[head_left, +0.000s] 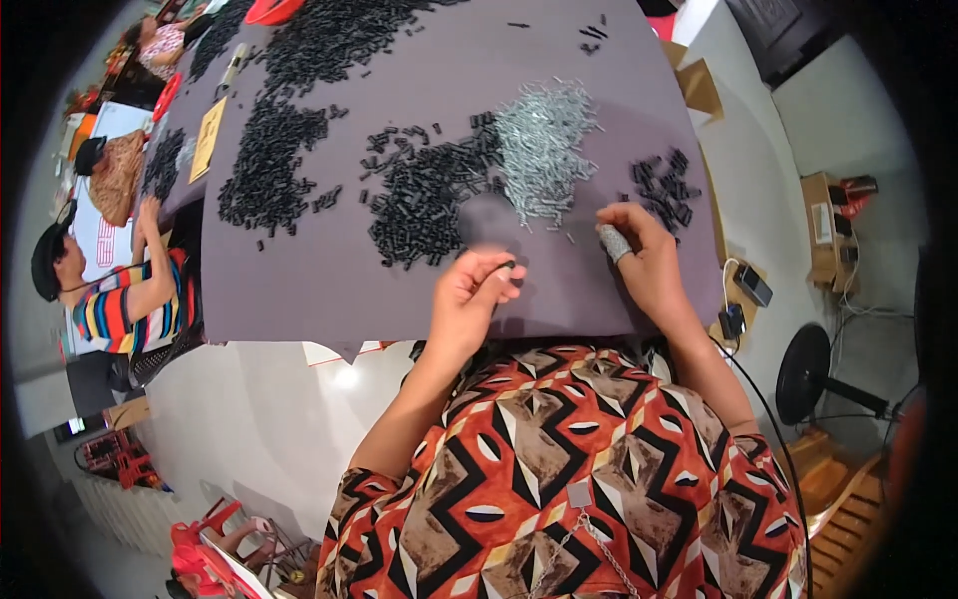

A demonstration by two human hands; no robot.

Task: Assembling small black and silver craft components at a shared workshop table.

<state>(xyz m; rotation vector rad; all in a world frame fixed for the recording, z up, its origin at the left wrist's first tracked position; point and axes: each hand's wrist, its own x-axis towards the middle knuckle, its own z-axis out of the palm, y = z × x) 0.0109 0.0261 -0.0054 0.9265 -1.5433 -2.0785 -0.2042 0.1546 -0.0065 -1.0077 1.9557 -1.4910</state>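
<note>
Left hand (469,299): its grip is pinching a small black piece (508,267) between thumb and fingertips, just above the near edge of the desk (329,309). The fingers are curling upward and the piece is sitting at their tips, presumably so that one end is staying exposed and easy to get at.

Right hand (654,265): hovering to the right of the left hand, well apart from it, thumb and fingers drawing close together. Cannot tell whether this grip is pinching anything. A silvery wrap (614,243) is covering one digit, probably guarding the skin against rubbing.

Layout: the near black heap (414,205) is lying ahead of the left hand; the silver heap (547,150) is adjoining it on the right, lying ahead of the gap between the hands. Each is thus standing within short reach, likely the reason for the arrangement. A small black cluster (662,190) is lying just beyond the right hand, apart from the silver heap; this spacing is perhaps preventing mixing. The larger far heap (329,45) is occupying the far side, seemingly as stock.
</note>
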